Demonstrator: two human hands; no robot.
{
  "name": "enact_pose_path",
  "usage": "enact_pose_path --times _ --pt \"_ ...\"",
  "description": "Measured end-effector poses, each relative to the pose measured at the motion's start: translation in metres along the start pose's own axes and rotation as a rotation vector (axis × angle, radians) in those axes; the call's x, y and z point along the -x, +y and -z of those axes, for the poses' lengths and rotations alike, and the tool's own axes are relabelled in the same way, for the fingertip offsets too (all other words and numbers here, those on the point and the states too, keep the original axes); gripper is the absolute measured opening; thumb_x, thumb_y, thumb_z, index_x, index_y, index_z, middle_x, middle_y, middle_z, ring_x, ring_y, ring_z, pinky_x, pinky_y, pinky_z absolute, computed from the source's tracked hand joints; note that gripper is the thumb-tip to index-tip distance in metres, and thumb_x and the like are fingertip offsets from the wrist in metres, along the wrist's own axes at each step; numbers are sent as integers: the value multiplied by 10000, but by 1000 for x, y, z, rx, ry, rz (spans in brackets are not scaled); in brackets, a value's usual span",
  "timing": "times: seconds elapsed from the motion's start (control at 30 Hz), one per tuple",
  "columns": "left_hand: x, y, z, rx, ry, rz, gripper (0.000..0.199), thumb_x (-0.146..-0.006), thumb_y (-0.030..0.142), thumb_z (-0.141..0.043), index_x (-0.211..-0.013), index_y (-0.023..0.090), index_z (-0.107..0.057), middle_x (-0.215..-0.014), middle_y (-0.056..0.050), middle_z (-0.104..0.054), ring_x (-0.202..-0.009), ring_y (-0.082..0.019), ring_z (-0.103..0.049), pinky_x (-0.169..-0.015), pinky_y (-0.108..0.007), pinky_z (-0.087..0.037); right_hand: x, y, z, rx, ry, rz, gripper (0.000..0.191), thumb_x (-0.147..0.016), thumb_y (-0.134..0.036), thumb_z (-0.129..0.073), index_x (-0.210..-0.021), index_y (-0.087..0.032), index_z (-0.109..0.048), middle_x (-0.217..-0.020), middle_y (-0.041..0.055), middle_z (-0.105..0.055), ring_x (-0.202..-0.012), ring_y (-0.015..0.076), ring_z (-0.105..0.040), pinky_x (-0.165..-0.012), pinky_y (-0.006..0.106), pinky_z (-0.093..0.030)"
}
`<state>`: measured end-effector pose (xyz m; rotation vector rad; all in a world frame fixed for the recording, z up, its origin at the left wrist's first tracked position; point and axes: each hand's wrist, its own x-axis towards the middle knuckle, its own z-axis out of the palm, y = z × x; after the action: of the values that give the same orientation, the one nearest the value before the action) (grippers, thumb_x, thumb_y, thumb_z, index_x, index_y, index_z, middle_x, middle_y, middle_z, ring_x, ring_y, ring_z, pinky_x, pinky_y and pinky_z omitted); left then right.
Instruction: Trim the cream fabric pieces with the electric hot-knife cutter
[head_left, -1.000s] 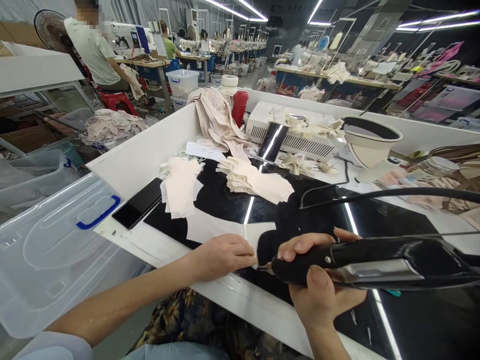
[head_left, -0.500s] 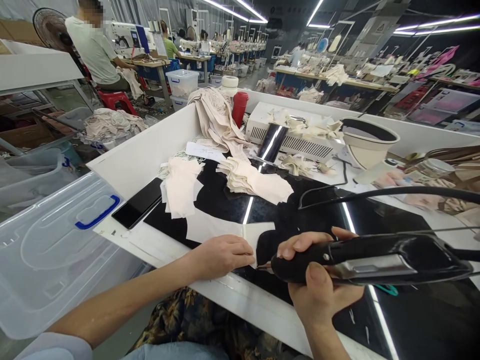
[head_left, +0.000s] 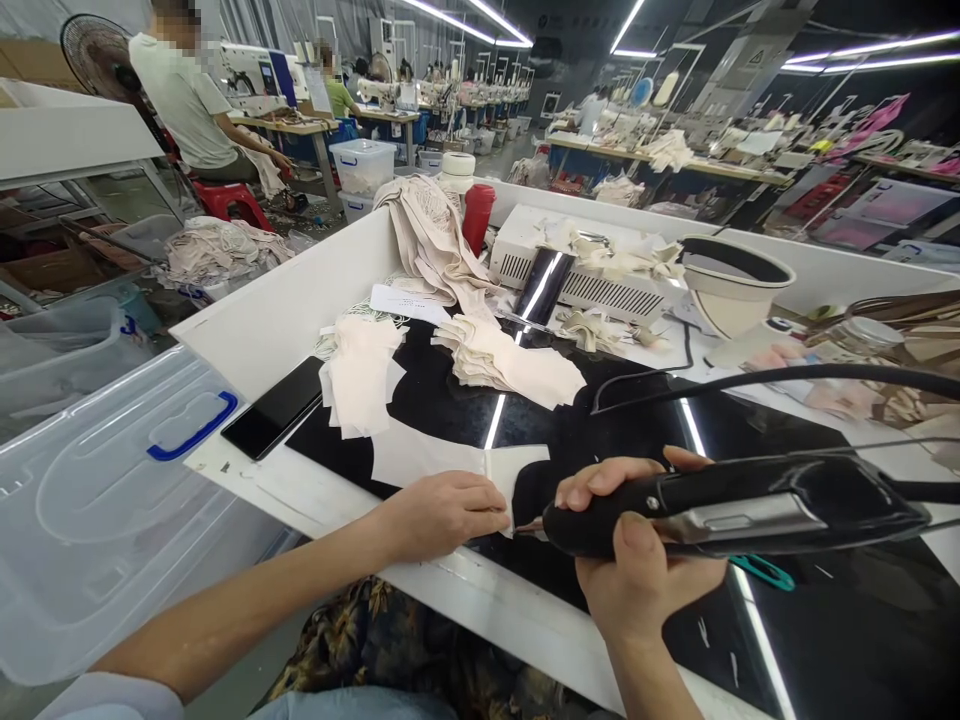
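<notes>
My left hand [head_left: 446, 515] presses with bunched fingers on a thin white fabric piece [head_left: 427, 457] lying on the glossy black panel [head_left: 442, 395] near the table's front edge. Wrapped round a black handheld tool [head_left: 727, 505], my right hand [head_left: 637, 560] keeps the tool's narrow metal tip at the fabric's right edge, just beside my left fingertips. Behind my left hand lies a stack of cream fabric pieces [head_left: 361, 375]. A second cream stack [head_left: 510, 360] is further right on the panel.
A dark phone-like slab [head_left: 274, 408] lies at the left edge. Behind are draped beige fabric [head_left: 435, 235], a red cup [head_left: 478, 218], a vented white box [head_left: 615, 290] and a round container [head_left: 735, 275]. A cable arches over the right side. A teal clip [head_left: 763, 572] lies beneath the tool.
The rear of the black tool has shifted slightly, showing more of the teal clip. My left hand has stayed in place. The seated person at the far left has extended a hand.
</notes>
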<state>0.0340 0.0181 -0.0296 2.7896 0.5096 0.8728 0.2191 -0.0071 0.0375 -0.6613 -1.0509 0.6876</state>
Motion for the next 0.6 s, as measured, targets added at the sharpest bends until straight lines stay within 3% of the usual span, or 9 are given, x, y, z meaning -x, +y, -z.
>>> enact_pose_path --times 0.6 --pt "1 1 0 -17 -5 -4 286 -1079 55 -431 -1140 106 -706 -1082 -97 -727 -1072 -194 -664 -1032 -322 -569 5 1 2 31 -24 8 438 -891 -246 -761 -1279 -267 -561 -839 -24 -636 -623 162 -604 -562 346 -576"
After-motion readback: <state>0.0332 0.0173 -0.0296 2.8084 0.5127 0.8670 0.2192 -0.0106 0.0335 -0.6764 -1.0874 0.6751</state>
